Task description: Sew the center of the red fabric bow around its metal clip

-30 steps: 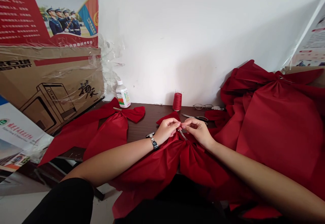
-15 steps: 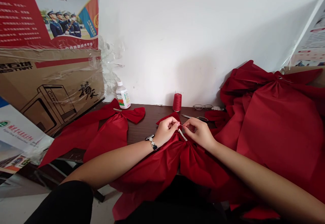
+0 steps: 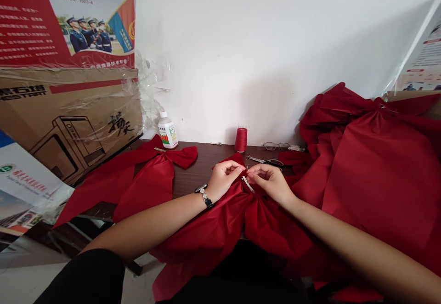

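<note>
- The left hand (image 3: 226, 178) has thumb and fingertips drawn together; whether anything fine lies between them cannot be told.
- The right hand (image 3: 270, 182), just beside it, pinches what looks like a needle (image 3: 247, 168), its thin shaft poking up past the fingertips. A fingertip grip probably suits so slender a thing, leaving the end free. A small gap parts the hands.
- The red bow (image 3: 217, 216) spreads beneath both hands and over the near edge of the table (image 3: 193, 171), likely so that its gathered middle sits within easy reach.
- A metal clip (image 3: 247, 184) lies aslant at that middle, just below the fingertips.
- The spool (image 3: 241, 140) stands upright at the far side, with pins (image 3: 242, 126) stuck in its top, perhaps to keep them from straying.
- The scissors (image 3: 257, 160) lie just beyond the right hand, seemingly for quick reach.
- A second bow (image 3: 151, 180) lies to the left; a pile of bows (image 3: 379, 166) fills the right, presumably leaving the middle for handwork.
</note>
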Tool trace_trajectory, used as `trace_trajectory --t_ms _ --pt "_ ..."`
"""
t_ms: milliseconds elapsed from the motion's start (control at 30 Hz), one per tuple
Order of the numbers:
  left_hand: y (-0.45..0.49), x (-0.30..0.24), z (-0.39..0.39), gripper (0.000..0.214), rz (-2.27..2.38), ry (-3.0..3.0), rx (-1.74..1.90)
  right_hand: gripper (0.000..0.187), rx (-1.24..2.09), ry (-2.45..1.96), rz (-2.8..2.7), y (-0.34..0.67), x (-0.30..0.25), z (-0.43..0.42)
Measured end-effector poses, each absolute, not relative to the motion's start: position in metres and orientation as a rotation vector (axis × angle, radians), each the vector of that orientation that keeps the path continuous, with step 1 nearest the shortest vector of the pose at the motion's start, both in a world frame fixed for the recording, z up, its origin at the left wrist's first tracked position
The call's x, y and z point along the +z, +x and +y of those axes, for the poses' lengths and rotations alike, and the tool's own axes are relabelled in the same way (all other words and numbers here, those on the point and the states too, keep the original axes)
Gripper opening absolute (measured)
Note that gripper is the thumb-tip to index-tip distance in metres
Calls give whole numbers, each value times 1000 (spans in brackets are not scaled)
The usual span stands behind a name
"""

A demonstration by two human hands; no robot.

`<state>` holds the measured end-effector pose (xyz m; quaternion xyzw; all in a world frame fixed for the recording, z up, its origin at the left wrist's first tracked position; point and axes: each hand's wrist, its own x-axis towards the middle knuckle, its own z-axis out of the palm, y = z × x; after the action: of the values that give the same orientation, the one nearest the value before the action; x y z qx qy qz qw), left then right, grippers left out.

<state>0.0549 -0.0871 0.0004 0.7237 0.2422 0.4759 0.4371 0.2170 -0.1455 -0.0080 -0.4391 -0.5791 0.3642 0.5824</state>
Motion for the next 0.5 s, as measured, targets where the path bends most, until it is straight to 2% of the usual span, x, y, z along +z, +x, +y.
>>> trace_trajectory --t_ms 200,500 --pt "54 4 -91 21 608 1813 1173 29 962 -989 -1254 213 -4 -150" --pt "53 6 -92 20 581 1805 1136 30 934 -978 -1310 212 -4 -152"
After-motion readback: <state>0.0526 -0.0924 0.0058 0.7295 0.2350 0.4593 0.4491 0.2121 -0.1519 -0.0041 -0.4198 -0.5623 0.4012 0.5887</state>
